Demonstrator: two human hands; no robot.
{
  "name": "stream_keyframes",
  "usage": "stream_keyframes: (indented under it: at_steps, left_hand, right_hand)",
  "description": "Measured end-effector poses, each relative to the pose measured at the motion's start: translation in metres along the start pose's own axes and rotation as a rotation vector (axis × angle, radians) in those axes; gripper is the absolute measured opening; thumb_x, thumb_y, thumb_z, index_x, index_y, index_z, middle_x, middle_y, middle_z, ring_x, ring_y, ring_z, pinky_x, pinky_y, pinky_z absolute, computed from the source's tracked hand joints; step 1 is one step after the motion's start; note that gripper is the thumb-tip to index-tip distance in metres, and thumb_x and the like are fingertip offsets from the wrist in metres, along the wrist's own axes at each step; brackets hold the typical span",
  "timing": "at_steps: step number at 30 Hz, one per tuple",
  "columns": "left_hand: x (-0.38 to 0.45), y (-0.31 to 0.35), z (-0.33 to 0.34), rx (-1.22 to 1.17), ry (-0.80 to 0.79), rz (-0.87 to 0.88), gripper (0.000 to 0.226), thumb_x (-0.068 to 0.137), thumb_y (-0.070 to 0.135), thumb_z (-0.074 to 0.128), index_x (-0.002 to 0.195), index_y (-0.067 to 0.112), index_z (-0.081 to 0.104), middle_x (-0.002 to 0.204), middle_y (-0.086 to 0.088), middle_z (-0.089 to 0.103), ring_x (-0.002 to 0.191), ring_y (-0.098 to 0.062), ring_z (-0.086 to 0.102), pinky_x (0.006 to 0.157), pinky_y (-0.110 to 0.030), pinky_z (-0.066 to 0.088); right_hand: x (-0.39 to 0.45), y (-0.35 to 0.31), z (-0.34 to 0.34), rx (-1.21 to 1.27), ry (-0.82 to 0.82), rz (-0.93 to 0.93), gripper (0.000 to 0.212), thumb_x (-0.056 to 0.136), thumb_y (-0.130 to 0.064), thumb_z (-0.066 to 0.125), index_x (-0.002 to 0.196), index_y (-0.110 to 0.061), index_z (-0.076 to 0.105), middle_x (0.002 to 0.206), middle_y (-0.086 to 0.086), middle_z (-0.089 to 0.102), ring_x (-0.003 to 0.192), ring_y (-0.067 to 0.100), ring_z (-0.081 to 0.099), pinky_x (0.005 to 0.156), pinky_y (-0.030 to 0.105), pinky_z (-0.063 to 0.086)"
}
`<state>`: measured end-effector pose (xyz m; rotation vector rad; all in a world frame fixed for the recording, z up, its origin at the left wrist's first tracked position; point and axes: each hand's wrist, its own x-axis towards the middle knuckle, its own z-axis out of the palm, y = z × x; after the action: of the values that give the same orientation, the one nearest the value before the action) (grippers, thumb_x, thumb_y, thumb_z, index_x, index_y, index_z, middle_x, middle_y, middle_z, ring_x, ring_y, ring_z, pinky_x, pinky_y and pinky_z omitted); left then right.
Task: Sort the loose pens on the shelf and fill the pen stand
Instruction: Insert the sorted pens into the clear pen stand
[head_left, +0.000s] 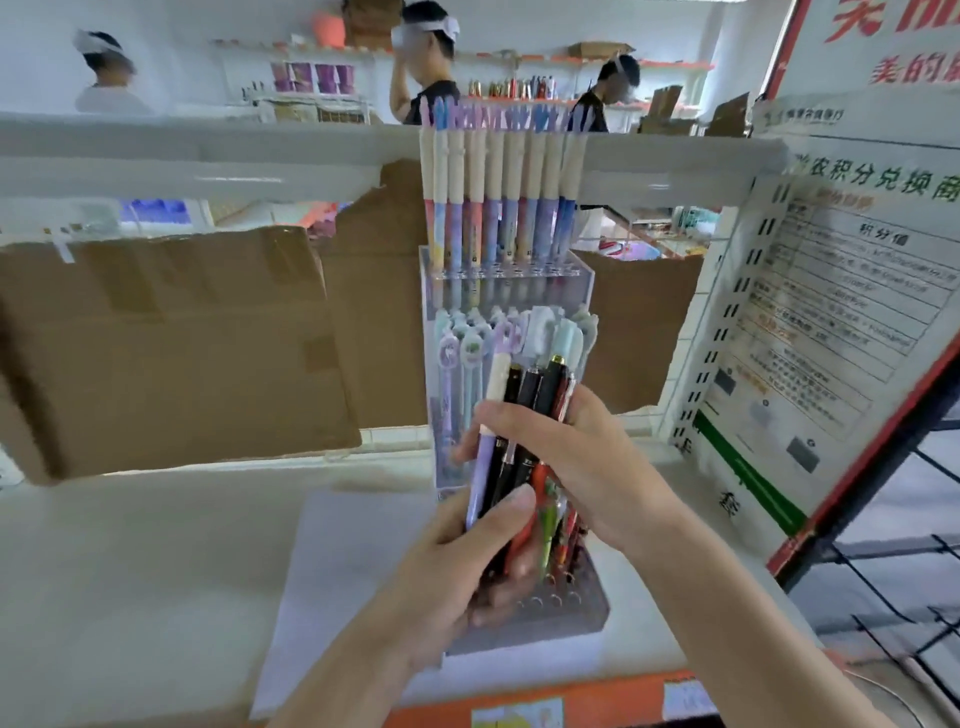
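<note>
A clear acrylic tiered pen stand (586, 613) stands on the white shelf (145, 561). Its top row holds several pastel pens with cream caps (498, 176), and its middle row holds several pens with cartoon toppers (462, 353). In front of the stand, my left hand (457, 566) grips the lower ends of a bundle of loose pens (524, 410), black, lilac and red ones among them. My right hand (576, 457) curls round the same bundle from the right at its middle. The stand's front row of holes shows just below the bundle.
Brown cardboard boxes (171, 343) fill the back of the shelf on the left and behind the stand. A printed notice board (831, 332) leans at the right. A white sheet (343, 571) lies under the stand. Several people stand in the background.
</note>
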<state>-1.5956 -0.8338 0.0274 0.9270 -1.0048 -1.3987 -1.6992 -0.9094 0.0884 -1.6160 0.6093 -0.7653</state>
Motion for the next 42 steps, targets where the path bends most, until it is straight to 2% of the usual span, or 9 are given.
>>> stream_keyframes:
  at_steps: [5, 8, 12, 17, 22, 28, 32, 36, 42]
  left_hand:
    - [0.002, -0.006, 0.013, -0.015, 0.173, 0.081, 0.035, 0.080, 0.042, 0.055, 0.058, 0.015, 0.051, 0.047, 0.001, 0.036, 0.034, -0.007, 0.025, 0.034, -0.016, 0.021]
    - [-0.001, -0.011, 0.014, -0.032, 0.264, 0.133, 0.029, 0.082, 0.037, 0.055, 0.062, 0.016, 0.052, 0.052, 0.000, 0.038, 0.036, -0.007, 0.026, 0.037, -0.017, 0.019]
    - [-0.007, -0.014, 0.016, 0.016, 0.348, 0.143, 0.026, 0.085, 0.033, 0.058, 0.063, 0.020, 0.060, 0.058, -0.004, 0.043, 0.038, -0.009, 0.027, 0.040, -0.021, 0.014]
    - [-0.016, -0.019, 0.003, 0.122, 0.508, 0.161, 0.033, 0.083, 0.037, 0.058, 0.057, 0.018, 0.062, 0.054, -0.017, 0.042, 0.039, -0.014, 0.025, 0.035, -0.015, 0.019]
    - [-0.022, -0.033, -0.013, 0.105, 0.531, 0.132, 0.035, 0.068, 0.043, 0.067, 0.053, 0.016, 0.051, 0.050, -0.004, 0.034, 0.034, -0.008, 0.023, 0.036, -0.013, 0.017]
    - [-0.030, -0.040, -0.024, 0.104, 0.504, 0.166, 0.051, 0.064, 0.062, 0.072, 0.054, 0.018, 0.049, 0.053, -0.006, 0.029, 0.036, -0.008, 0.023, 0.038, -0.018, 0.013]
    - [-0.033, -0.040, -0.028, 0.071, 0.472, 0.152, 0.054, 0.063, 0.066, 0.070, 0.057, 0.016, 0.049, 0.051, 0.000, 0.035, 0.036, -0.006, 0.026, 0.036, -0.016, 0.020]
    - [-0.036, -0.040, -0.032, 0.044, 0.448, 0.149, 0.049, 0.064, 0.062, 0.072, 0.058, 0.018, 0.052, 0.053, 0.001, 0.040, 0.036, -0.006, 0.028, 0.036, -0.016, 0.023]
    - [-0.040, -0.039, -0.034, 0.119, 0.440, 0.143, 0.039, 0.076, 0.050, 0.060, 0.057, 0.016, 0.050, 0.053, -0.006, 0.033, 0.038, -0.010, 0.026, 0.038, -0.019, 0.019]
  right_hand:
    - [0.000, 0.007, -0.027, -0.184, -0.047, 0.006, 0.041, 0.066, -0.047, 0.069, 0.092, -0.017, 0.061, 0.072, -0.012, 0.065, 0.070, 0.003, 0.061, 0.068, 0.022, 0.050]
    - [-0.002, 0.014, -0.034, -0.169, -0.090, -0.003, 0.025, 0.075, -0.031, 0.071, 0.086, -0.011, 0.061, 0.063, -0.012, 0.062, 0.060, 0.000, 0.057, 0.057, 0.014, 0.044]
    - [-0.002, 0.024, -0.029, -0.188, -0.137, -0.022, 0.013, 0.083, -0.019, 0.068, 0.081, -0.008, 0.061, 0.069, 0.003, 0.068, 0.063, 0.011, 0.064, 0.064, 0.029, 0.054]
    - [-0.019, 0.025, -0.040, -0.089, 0.027, -0.141, 0.007, 0.087, -0.006, 0.060, 0.082, -0.003, 0.056, 0.073, 0.007, 0.072, 0.064, 0.016, 0.069, 0.060, 0.021, 0.054]
    - [-0.039, 0.062, -0.047, -0.455, 0.191, -0.155, 0.008, 0.084, -0.019, 0.065, 0.078, -0.019, 0.060, 0.068, -0.011, 0.070, 0.060, 0.003, 0.067, 0.063, 0.022, 0.053]
    - [-0.044, 0.106, -0.030, -0.718, 0.129, -0.106, 0.019, 0.087, -0.026, 0.065, 0.079, -0.012, 0.057, 0.063, 0.003, 0.065, 0.059, 0.023, 0.062, 0.060, 0.041, 0.050]
    - [-0.039, 0.119, -0.019, -0.884, 0.135, -0.194, 0.022, 0.085, -0.022, 0.066, 0.072, -0.015, 0.049, 0.054, -0.003, 0.045, 0.047, 0.024, 0.040, 0.045, 0.031, 0.028]
    - [-0.034, 0.120, -0.009, -0.996, 0.096, -0.088, 0.022, 0.092, -0.028, 0.059, 0.087, -0.006, 0.057, 0.071, 0.013, 0.062, 0.067, 0.036, 0.057, 0.055, 0.031, 0.027]
    - [-0.030, 0.108, -0.003, -1.178, 0.017, 0.066, 0.023, 0.100, -0.037, 0.037, 0.095, -0.016, 0.046, 0.097, 0.004, 0.067, 0.092, 0.027, 0.062, 0.065, 0.030, 0.034]
